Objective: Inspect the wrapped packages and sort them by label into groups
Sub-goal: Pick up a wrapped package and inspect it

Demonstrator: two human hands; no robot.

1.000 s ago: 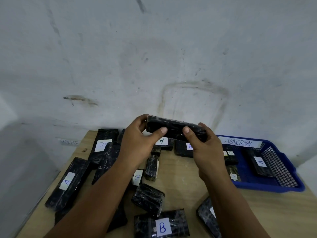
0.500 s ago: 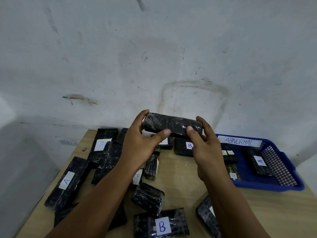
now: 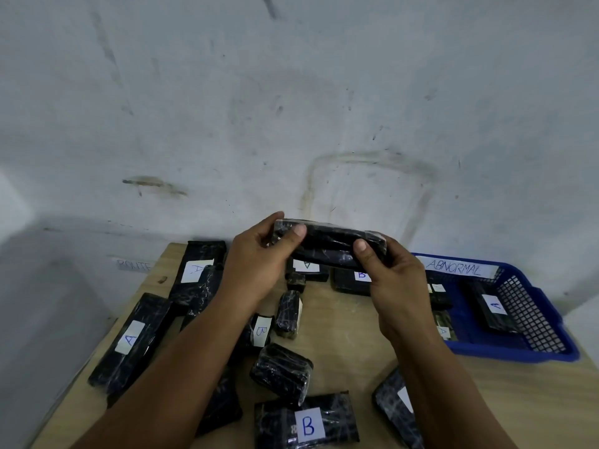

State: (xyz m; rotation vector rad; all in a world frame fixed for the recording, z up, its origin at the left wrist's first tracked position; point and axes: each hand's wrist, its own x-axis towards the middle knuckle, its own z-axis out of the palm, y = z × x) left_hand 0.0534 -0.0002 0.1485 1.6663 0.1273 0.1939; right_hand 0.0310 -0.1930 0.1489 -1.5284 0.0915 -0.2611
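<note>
Black pkg [image 3: 330, 244] pinched btwn left grip [image 3: 259, 267] & right grip [image 3: 393, 283], above table.

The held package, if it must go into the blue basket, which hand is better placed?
Probably the right hand: it grips the package at the end nearer the blue basket, while the left hand holds the far end.

Single head view, close above table [image 3: 340, 322], facing forward-down toward wall [image 3: 291, 92].

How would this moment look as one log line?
step: inspect | left hand: grips package | right hand: grips package | label: unseen
</note>
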